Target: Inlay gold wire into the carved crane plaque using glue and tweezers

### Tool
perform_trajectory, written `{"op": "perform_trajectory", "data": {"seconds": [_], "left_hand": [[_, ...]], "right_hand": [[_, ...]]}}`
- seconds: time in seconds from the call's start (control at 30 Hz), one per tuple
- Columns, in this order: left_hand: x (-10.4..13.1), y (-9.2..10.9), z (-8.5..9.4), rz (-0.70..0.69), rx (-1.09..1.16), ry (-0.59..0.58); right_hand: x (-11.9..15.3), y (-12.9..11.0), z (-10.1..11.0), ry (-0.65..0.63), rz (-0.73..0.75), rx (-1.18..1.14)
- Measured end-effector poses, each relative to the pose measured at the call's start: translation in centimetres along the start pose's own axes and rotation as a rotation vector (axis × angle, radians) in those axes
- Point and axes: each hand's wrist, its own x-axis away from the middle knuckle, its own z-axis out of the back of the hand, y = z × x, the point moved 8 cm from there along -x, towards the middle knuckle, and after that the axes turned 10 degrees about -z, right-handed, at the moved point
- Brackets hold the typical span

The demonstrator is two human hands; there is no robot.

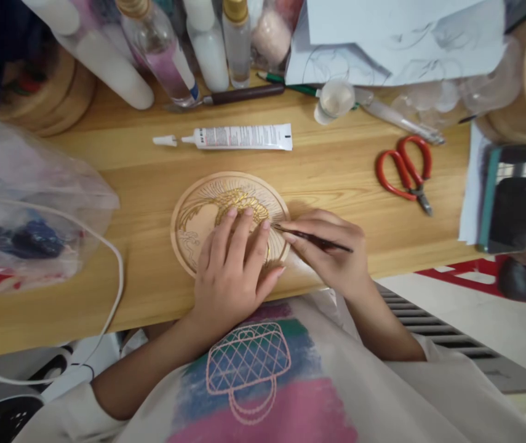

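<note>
A round wooden plaque (183, 209) with a raised rim lies on the table. Gold wire-like lines and thin drawn lines cover its face. My left hand (230, 271) rests across the plaque, palm down with the fingers stretched out, hiding its middle and lower part. At the plaque's right rim, my right hand (331, 246) pinches a slim dark tool (320, 241), perhaps tweezers or a brush; its tip points at the surface near my left fingertips. Behind the plaque lies a white glue-like tube (244, 137), its cap (165, 141) just off the nozzle.
Red-handled pliers (405, 169) lie to the right, near a phone (512, 197) on paper. Several bottles (165, 58), a dark-handled tool (247, 94), a small white cup (334, 98) and drawings (392, 49) line the back. A plastic bag (36, 203) and white cable (117, 271) sit left.
</note>
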Motion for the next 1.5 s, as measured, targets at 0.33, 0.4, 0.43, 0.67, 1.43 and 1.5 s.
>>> {"op": "perform_trajectory", "data": {"seconds": [0.33,0.4,0.43,0.67,1.43,1.5], "left_hand": [[0.1,0.0,-0.1,-0.011,0.02,0.012],[0.2,-0.1,-0.2,-0.005,0.031,0.015],[0.2,-0.1,-0.2,0.0,0.037,0.015],[0.4,-0.2,-0.3,0.009,0.053,0.016],[0.5,-0.3,-0.1,0.03,0.066,0.041],[0.5,-0.4,-0.1,0.045,0.078,0.05]], "right_hand": [[1.6,0.1,1.5,0.136,-0.035,0.05],[1.7,0.2,1.5,0.142,-0.031,0.045],[1.8,0.2,1.5,0.145,-0.028,0.039],[1.7,0.1,0.9,0.097,0.007,0.005],[1.6,-0.2,0.6,0.067,0.065,0.033],[1.6,-0.2,0.6,0.062,0.066,0.031]]}}
